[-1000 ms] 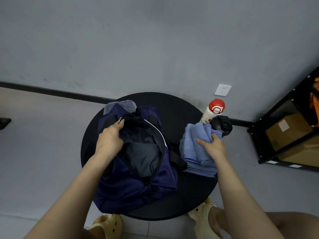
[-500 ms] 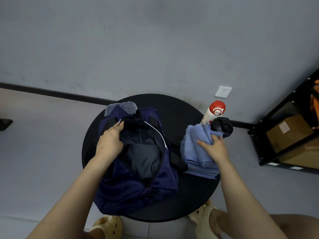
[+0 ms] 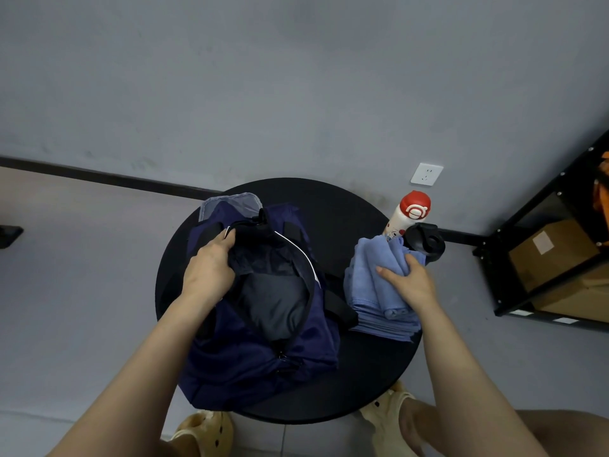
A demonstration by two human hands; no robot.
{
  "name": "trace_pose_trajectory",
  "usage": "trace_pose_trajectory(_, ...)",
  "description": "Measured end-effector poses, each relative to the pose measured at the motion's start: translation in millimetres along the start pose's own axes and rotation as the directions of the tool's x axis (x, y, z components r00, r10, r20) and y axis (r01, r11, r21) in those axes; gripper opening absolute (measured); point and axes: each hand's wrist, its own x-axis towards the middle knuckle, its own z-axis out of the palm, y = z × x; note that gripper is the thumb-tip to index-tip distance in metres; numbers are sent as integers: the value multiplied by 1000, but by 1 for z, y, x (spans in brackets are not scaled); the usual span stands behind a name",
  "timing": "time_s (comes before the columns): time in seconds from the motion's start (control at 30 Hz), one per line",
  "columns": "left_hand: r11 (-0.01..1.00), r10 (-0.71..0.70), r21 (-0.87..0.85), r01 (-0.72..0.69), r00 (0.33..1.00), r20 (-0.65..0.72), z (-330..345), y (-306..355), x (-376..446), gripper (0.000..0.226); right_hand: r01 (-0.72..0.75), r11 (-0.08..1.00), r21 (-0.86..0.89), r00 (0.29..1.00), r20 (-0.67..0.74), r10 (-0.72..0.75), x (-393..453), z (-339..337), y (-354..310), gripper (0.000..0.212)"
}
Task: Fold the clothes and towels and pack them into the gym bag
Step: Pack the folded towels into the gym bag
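Packing step: I'm holding the gym bag [image 3: 263,328] open with my left hand [image 3: 211,268], fingers curled over the rim of the opening at about 10 o'clock on the bag, gripping the edge. My right hand [image 3: 407,280] is on the folded blue towel [image 3: 372,285], thumb and fingers closing round its upper fold, grasping it; the towel rests on the table [image 3: 339,219], just beside the bag at 3 o'clock. A dark folded garment [image 3: 273,305] is already inside the bag, so packing looks partly done; how much else is underneath I can't tell.

Next move as I judge it: lift the towel as one bundle without letting the layers fan out, carry it toward 9 o'clock over the black strap [image 3: 339,306], and lower it through the opening on top of the garment while my left keeps the mouth wide. Towel is soft and may sag or unfold if pinched by one edge only.

Count: one bag, one towel stack (layers not countable), one garment seen in the bag, two bottles at 1 o'clock – a white bottle with red cap [image 3: 410,214] and a black bottle [image 3: 425,240] touching the towel's far edge, one round table, two hands
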Motion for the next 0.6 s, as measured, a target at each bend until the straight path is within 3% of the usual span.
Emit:
trace_pose_trajectory(0.23, 998, -34, 52, 29, 994, 101, -6, -4, 2, 80, 55, 980, 190, 996, -76, -41, -16, 0, -29, 38)
trace_pose_trajectory(0.37, 999, -36, 16, 34, 994, 106, -12, -9, 5, 82, 132, 951, 279, 990, -91, -111, -34, 5, -63, 46)
trace_pose_trajectory(0.6, 996, -17, -80, 27, 993, 121, -19, -17, 11, 88, 259, 909, 328, 952, 72, -297, -70, 29, -133, 33)
